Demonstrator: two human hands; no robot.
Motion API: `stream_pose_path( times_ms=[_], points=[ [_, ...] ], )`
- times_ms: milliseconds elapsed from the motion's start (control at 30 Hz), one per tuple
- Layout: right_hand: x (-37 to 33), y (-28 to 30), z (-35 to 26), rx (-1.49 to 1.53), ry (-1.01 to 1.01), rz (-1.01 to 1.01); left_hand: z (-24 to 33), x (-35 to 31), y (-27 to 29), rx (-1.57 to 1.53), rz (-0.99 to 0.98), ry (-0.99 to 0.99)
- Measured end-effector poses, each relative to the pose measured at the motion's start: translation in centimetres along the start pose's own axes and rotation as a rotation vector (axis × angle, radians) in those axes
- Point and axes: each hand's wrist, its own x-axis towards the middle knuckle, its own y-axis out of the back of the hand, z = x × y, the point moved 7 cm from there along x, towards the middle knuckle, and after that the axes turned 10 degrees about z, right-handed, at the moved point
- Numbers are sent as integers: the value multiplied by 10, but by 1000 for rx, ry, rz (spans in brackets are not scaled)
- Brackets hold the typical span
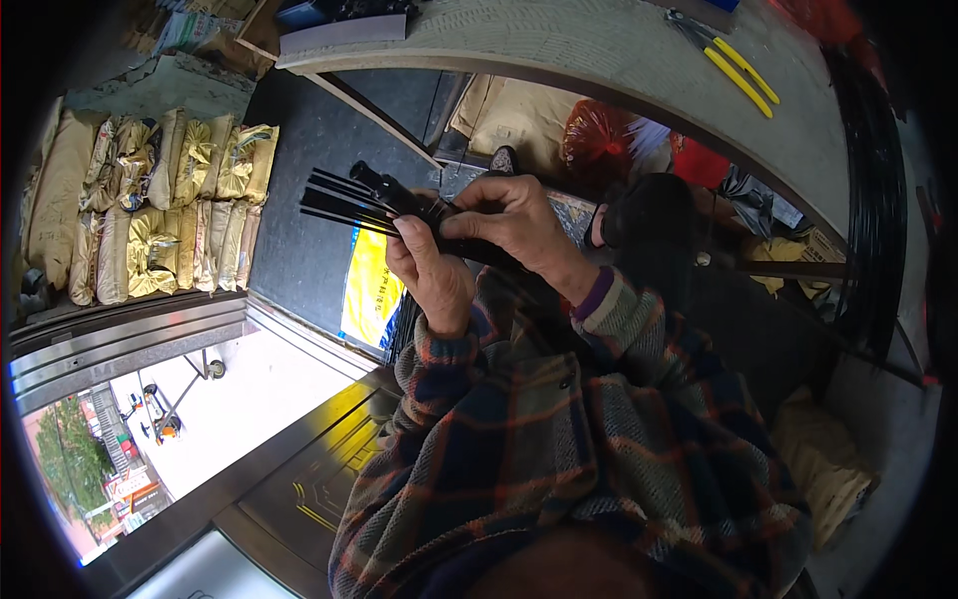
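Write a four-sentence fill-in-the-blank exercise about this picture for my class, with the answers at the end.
1. The left hand grips a bundle of thin rods coloured ____.
2. The purple cuff circles the wrist of the person's ____ hand.
3. The pliers on the grey table have handles coloured ____.
4. The stacked sacks fill part of the picture's ____ side.

Missing words: black; right; yellow; left.
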Motion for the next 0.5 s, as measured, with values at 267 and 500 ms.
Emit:
stream_pose_path(
  times_ms=[267,500],
  points=[
    [-32,-11,-20,-142,439,177,18,-5,-13,349,-28,-188],
    [-17,-6,8,351,-105,11,25,-10,-30,220,-190,-230]
  ],
)
